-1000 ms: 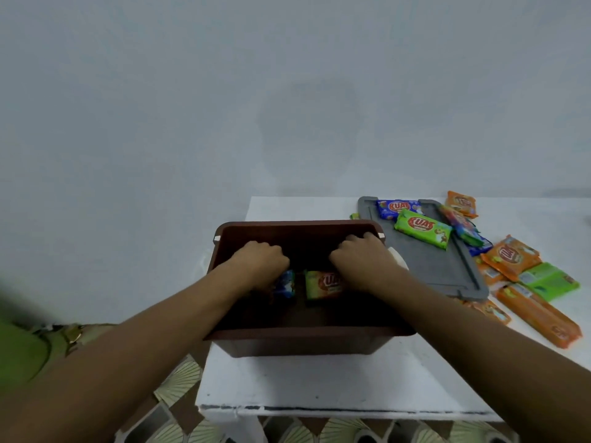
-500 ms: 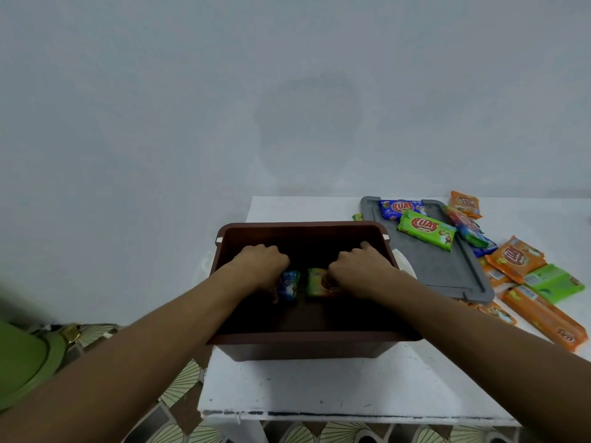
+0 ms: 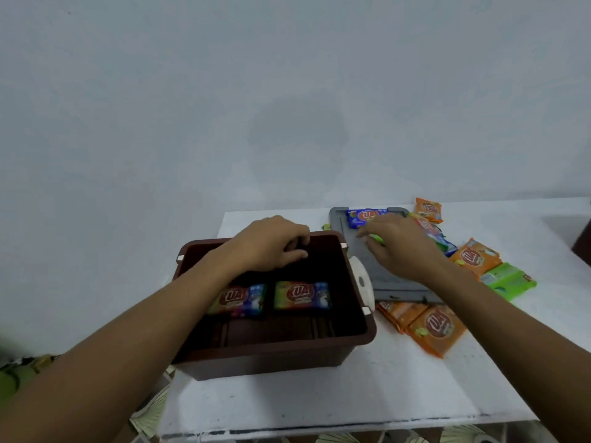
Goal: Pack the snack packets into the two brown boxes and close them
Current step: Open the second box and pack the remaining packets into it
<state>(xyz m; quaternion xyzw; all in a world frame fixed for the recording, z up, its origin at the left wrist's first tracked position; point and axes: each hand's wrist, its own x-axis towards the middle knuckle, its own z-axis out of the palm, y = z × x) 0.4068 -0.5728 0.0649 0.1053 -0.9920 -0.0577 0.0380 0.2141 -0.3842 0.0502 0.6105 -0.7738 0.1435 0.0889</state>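
An open brown box (image 3: 275, 353) stands at the left of the white table (image 3: 319, 404). Two multicoloured snack packets (image 3: 238, 298) (image 3: 302, 295) lie flat side by side on its floor. My left hand (image 3: 271, 244) hovers over the box's far rim with its fingers curled and nothing in it. My right hand (image 3: 399, 247) is outside the box, spread over a green packet (image 3: 375, 239) on the grey lid (image 3: 383, 279); most of that packet is hidden. A blue packet (image 3: 364, 215) lies just beyond the fingers.
Several orange packets (image 3: 438, 327) (image 3: 476, 257) and a green one (image 3: 508, 281) lie on the table to the right of the lid. A dark object (image 3: 583, 241) shows at the right edge. The box overhangs the table's left edge above a patterned floor.
Both hands have come up out of the box, leaving the two packets on its floor. My right hand has moved right onto the grey lid; my left has risen to the far rim.
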